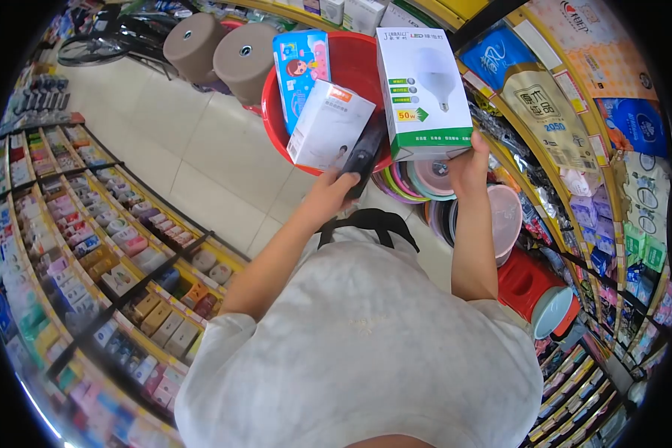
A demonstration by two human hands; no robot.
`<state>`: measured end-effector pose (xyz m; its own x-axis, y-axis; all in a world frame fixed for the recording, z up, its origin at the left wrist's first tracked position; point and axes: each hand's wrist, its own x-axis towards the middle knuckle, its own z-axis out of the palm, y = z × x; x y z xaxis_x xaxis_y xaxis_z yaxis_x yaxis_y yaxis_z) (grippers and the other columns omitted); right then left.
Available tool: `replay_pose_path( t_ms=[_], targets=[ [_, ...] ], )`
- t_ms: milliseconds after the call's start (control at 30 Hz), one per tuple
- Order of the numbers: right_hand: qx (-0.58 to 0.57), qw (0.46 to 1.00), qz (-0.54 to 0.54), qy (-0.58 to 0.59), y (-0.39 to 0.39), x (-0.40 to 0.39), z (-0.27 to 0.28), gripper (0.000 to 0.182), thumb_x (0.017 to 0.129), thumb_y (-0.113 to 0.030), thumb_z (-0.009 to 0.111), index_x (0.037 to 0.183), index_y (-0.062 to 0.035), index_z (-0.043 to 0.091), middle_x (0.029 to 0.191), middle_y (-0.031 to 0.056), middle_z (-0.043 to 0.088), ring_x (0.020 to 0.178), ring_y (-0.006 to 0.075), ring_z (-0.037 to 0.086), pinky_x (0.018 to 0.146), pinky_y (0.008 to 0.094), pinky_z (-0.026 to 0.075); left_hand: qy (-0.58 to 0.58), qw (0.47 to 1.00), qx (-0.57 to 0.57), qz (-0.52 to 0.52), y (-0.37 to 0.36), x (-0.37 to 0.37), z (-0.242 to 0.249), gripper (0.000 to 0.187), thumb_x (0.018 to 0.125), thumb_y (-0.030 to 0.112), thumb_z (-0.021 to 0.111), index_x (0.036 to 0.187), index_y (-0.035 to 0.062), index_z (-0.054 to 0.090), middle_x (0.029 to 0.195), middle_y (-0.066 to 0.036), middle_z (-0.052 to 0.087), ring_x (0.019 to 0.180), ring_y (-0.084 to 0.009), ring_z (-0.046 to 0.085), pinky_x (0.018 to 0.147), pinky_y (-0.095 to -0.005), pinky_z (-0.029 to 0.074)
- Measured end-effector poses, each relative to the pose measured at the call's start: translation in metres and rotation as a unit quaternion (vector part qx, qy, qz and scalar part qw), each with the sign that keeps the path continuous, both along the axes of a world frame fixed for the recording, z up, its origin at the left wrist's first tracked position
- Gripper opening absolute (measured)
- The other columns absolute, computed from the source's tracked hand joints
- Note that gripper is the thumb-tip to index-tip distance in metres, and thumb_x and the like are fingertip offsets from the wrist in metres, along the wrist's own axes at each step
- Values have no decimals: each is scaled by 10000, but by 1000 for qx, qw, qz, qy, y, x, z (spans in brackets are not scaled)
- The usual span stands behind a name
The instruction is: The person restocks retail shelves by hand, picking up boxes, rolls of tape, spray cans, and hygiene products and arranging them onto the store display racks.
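My right hand (470, 170) grips a white and green LED bulb box (418, 123) by its lower right corner. The box is raised over the right side of a red basin (270, 123). My left hand (331, 193) is closed round the near end of a black elongated object (366, 155), whose exact kind I cannot make out. That object slants across the basin's near rim. Beside it, a white box with an orange corner (332, 125) leans in the basin. Behind that stands a blue package with a cartoon figure (300, 71). The basin's bottom is mostly hidden.
Shelves of small packaged goods (119, 239) curve along the left. Tissue packs (537, 104) line the right-hand shelves. Two beige cylindrical stools (244, 63) stand beyond the basin. Stacked plastic basins (433, 179) and a red container (530, 280) are on the floor at right.
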<state>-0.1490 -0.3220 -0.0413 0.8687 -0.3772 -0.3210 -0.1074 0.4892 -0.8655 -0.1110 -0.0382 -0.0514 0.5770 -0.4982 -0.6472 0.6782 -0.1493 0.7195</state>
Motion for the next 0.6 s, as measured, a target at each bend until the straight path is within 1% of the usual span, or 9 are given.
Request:
replay_pose_path(
  t_ms=[67, 167, 267, 367, 467, 500, 567, 600],
  targets=[
    [-43, 999, 0, -8, -8, 1, -10, 727, 914, -586, 546, 1418, -63, 507, 1396, 135, 579, 1296, 280, 535, 1068, 518, 397, 9, 999, -6, -40, 25, -4, 15, 382, 919, 328, 613, 1069, -23, 646, 777, -39, 633, 632, -96, 555, 585, -258, 447],
    [-38, 999, 29, 17, -16, 3, -10, 691, 930, -571, 532, 1403, -68, 527, 1364, 120, 608, 1278, 272, 551, 1061, 509, 405, -97, 988, 95, -71, 46, -12, 59, 413, 889, 282, 659, 1157, -32, 652, 795, -53, 652, 695, -105, 589, 634, -249, 478],
    [-41, 997, 31, 60, -16, 11, -11, 657, 947, -557, 513, 1380, -64, 553, 1340, 114, 627, 1268, 265, 559, 1077, 482, 396, -164, 978, 121, -40, 64, -14, 71, 437, 826, 244, 726, 1162, -30, 672, 866, -70, 670, 730, -123, 609, 684, -268, 501],
    [-53, 997, 62, 16, -24, 22, -13, 684, 914, -450, 605, 1432, -12, 520, 1386, 146, 575, 1273, 247, 538, 1088, 399, 371, -320, 937, 126, 64, 69, -10, 113, 445, 748, 244, 784, 1095, -21, 701, 909, -69, 658, 758, -130, 605, 719, -279, 498],
    [-226, 970, 84, 4, -32, 32, -21, 699, 888, -386, 666, 1443, 6, 502, 1398, 161, 561, 1262, 248, 540, 1081, 382, 382, -407, 902, 92, 111, 89, 2, 130, 509, 686, 284, 824, 1055, -40, 692, 937, -70, 631, 822, -145, 602, 767, -296, 488],
    [-214, 972, 100, 19, -23, 33, 1, 730, 852, -332, 734, 1445, 19, 494, 1414, 172, 543, 1290, 258, 513, 1089, 372, 381, -422, 894, 68, 136, 89, 4, 131, 531, 682, 317, 823, 1049, -42, 685, 930, -70, 624, 838, -155, 600, 779, -298, 482],
    [-241, 964, 109, 32, -15, 35, 5, 742, 834, -325, 769, 1438, 16, 503, 1413, 182, 539, 1301, 278, 506, 1098, 384, 379, -451, 874, 20, 182, 88, 9, 131, 579, 676, 383, 821, 1036, -45, 672, 917, -70, 608, 868, -174, 595, 802, -302, 469],
    [-255, 959, 113, 39, -15, 37, 6, 749, 826, -321, 786, 1434, 15, 508, 1412, 187, 537, 1306, 288, 502, 1102, 390, 378, -454, 870, 3, 193, 86, 12, 126, 598, 672, 430, 799, 1017, -41, 667, 918, -73, 596, 886, -204, 611, 826, -318, 478]
  ],
)
